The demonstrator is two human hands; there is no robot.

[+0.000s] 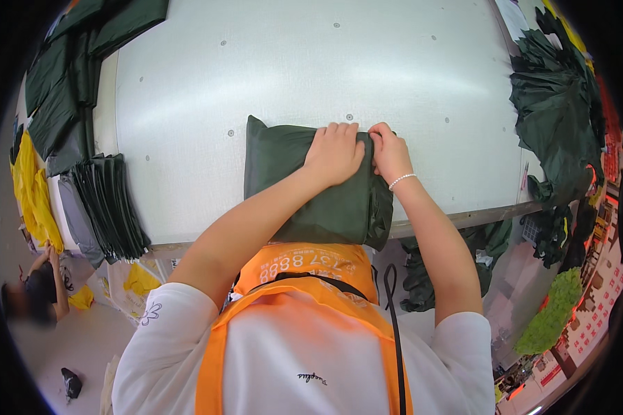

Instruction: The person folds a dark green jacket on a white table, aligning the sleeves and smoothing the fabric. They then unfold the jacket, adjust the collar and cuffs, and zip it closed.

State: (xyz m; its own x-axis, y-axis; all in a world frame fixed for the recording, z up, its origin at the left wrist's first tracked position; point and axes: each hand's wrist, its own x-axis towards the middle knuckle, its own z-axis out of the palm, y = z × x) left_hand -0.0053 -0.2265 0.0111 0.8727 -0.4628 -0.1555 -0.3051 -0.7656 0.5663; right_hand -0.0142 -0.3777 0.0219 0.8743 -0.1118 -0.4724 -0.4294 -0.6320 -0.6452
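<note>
A folded piece of dark green fabric (311, 204) lies at the near edge of the pale work table (298, 76), its near end hanging a little over the edge. On top of it my left hand (334, 152) rests flat, fingers stretched toward the far edge of the fabric. At the fabric's far right corner my right hand (390, 152) has its fingers closed in a pinch on the folded edge. A beaded bracelet (403, 180) circles the right wrist.
Left on the table are a stack of folded dark green fabric (109, 207) and looser dark green pieces (62, 90). Yellow fabric (33, 187) hangs beyond them. Crumpled dark green fabric (554, 111) lies along the right edge. Another person (41, 283) is at the lower left.
</note>
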